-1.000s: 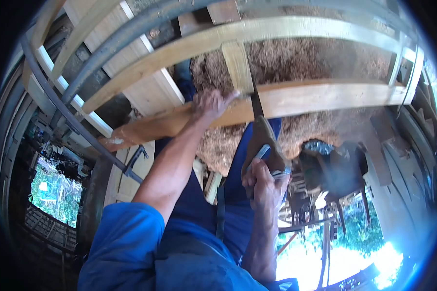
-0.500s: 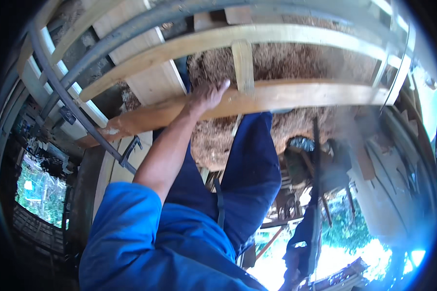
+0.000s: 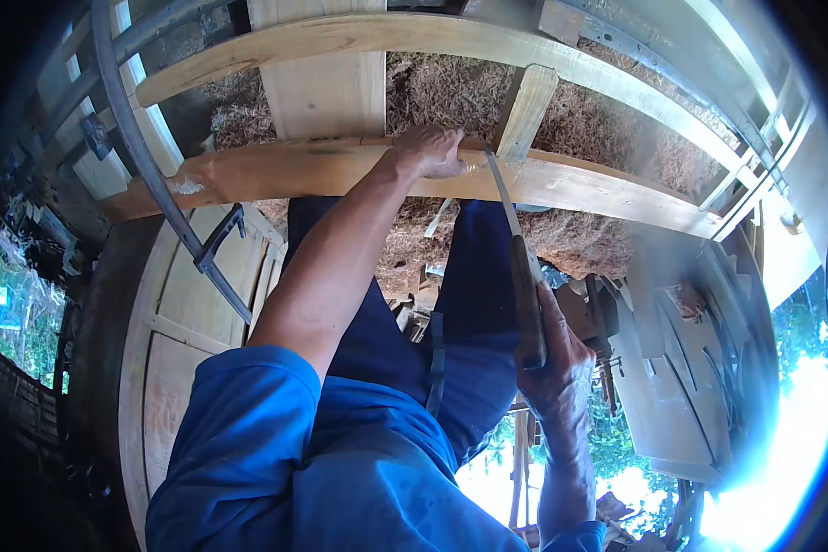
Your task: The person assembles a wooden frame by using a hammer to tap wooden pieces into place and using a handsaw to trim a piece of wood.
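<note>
A long reddish-brown wooden beam (image 3: 285,170) runs crosswise in front of my legs. My left hand (image 3: 430,152) grips its far edge, fingers curled over. In my right hand (image 3: 557,354) is a handsaw (image 3: 527,294), seen nearly edge-on, its handle enclosed by my fingers. The narrow blade points away from me and lies across the beam just right of my left hand. Beside the blade, a short pale wooden crosspiece (image 3: 528,110) joins the beam to a thinner pale rail (image 3: 377,33) farther off.
Wood shavings (image 3: 446,92) cover the ground beyond and beneath the beam. A metal bar clamp (image 3: 179,221) crosses the beam's left part. A panelled wooden door (image 3: 189,304) stands at the left. Boards (image 3: 672,386) lean at the right, near bright daylight.
My right hand has come up from the lower right with the handsaw, whose blade now lies across the beam. My left hand stays on the beam while the view has shifted.
</note>
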{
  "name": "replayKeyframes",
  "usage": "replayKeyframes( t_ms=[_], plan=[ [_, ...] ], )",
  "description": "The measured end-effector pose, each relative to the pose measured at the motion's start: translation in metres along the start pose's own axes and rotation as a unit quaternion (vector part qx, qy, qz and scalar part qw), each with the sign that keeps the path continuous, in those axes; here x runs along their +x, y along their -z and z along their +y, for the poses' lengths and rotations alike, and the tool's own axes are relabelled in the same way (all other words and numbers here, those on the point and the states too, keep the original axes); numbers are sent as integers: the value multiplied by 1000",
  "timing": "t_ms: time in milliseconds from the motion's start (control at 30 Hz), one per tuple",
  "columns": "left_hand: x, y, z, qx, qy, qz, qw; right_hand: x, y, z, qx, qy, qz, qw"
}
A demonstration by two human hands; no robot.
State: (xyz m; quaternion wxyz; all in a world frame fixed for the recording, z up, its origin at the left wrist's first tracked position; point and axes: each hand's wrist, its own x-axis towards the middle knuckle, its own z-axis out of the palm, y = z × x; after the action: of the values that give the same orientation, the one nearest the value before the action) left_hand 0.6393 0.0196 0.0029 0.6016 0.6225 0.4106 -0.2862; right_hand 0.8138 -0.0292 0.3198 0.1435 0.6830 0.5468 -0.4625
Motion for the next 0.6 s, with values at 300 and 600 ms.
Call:
replayKeyframes(
  t_ms=[300,600],
  plan=[
    [-4,-3,7,-10,-8,35,999,14,4,-14,-31,2,14,999],
    [1,-8,8,11,-1,34,999,62,-18,-5,-39,-49,-35,997]
  ],
)
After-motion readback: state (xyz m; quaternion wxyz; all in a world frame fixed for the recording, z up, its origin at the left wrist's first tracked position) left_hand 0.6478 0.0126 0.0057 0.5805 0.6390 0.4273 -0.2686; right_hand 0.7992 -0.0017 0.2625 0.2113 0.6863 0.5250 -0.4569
